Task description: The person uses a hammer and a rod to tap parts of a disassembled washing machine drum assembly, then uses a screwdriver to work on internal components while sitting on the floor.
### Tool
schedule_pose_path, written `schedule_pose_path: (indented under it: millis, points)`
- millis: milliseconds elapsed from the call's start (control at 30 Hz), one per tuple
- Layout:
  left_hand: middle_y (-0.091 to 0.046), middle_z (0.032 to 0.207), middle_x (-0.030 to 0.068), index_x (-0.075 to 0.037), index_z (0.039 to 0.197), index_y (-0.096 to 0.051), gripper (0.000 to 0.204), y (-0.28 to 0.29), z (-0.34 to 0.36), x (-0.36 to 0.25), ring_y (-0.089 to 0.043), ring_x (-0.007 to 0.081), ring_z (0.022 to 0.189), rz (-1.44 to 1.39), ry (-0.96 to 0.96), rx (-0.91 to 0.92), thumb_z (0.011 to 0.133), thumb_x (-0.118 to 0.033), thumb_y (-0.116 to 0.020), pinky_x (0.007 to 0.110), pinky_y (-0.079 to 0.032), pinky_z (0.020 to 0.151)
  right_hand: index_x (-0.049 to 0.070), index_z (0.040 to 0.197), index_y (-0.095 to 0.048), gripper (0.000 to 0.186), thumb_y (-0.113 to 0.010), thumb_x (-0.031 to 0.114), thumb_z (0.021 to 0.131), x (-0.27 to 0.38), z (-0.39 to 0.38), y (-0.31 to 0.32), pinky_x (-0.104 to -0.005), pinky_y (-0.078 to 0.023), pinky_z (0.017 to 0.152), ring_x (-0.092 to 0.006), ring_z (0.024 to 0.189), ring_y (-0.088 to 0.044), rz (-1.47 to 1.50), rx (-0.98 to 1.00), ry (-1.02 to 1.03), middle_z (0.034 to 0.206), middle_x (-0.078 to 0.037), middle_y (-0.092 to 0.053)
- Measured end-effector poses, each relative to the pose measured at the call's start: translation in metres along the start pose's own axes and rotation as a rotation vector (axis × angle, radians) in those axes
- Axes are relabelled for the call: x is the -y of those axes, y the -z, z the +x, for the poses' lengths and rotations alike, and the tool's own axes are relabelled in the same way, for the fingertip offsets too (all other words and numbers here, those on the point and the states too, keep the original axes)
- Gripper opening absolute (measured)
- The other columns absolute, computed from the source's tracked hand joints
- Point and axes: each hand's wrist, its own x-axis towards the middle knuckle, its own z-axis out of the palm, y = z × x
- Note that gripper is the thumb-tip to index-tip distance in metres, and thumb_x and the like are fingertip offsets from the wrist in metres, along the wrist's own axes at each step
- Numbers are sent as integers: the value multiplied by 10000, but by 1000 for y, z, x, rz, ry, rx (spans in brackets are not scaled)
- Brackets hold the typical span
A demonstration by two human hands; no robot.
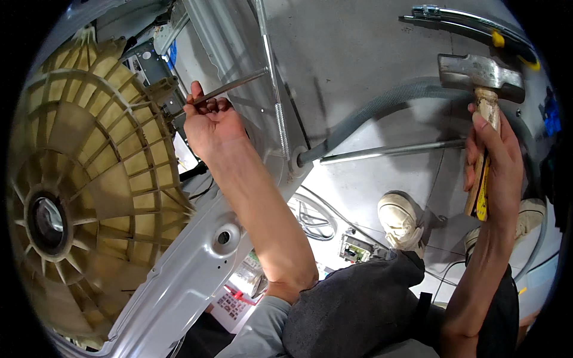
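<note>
My left hand (216, 126) reaches into the gap beside a large yellowed, ribbed plastic tub (94, 190), its fingers closed round a slim metal rod (242, 81). One end of that rod points toward the tub's rim; its contact there is hidden. The other end comes close to a long shiny suspension rod with a spring (279, 113). Off to the right, my right hand (500, 149) grips a hammer (482, 74) by its worn wooden handle. The hammer's steel head is up, well apart from the rod.
A grey metal cabinet panel (179, 280) runs diagonally beneath my left forearm. A corrugated grey hose (364, 119) and a metal tube (394, 151) lie across the tiled floor. Cables, a small circuit box (355, 247) and a beige shoe (399, 221) are nearby.
</note>
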Motion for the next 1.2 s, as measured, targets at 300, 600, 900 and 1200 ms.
schedule_pose_path:
  millis: [300,600,900,1200]
  points:
    - [-595,916,92,-53,913,-460,261,2,-1,-1,-392,133,592,-36,-42,5,999,-203,-264,252,-364,536,31,1005,-475,299,-557,276,855,22,-8,-46,-172,-345,334,-53,390,-400,153,183,-183,568,13,-450]
    - [-540,806,53,-51,899,-471,263,7,12,-4,-375,141,589,-74,34,128,997,-215,-289,267,-356,541,-11,1118,-458,424,-535,304,843,23,-5,-60,-194,-358,320,-73,347,-395,120,222,-180,556,-17,-448]
    - [-475,729,9,-60,898,-482,217,2,4,-3,-339,122,575,-14,28,66,989,-188,-331,258,-307,536,13,1012,-441,290,-540,237,856,35,-9,-60,-189,-370,350,-65,418,-428,200,222,-213,595,0,-455]
    - [-478,691,-1,-83,873,-483,213,3,1,-3,-335,115,559,-48,13,17,987,-192,-339,253,-303,540,6,1053,-465,270,-483,212,880,41,-13,-65,-175,-349,325,-64,343,-403,229,237,-218,567,-17,-467]
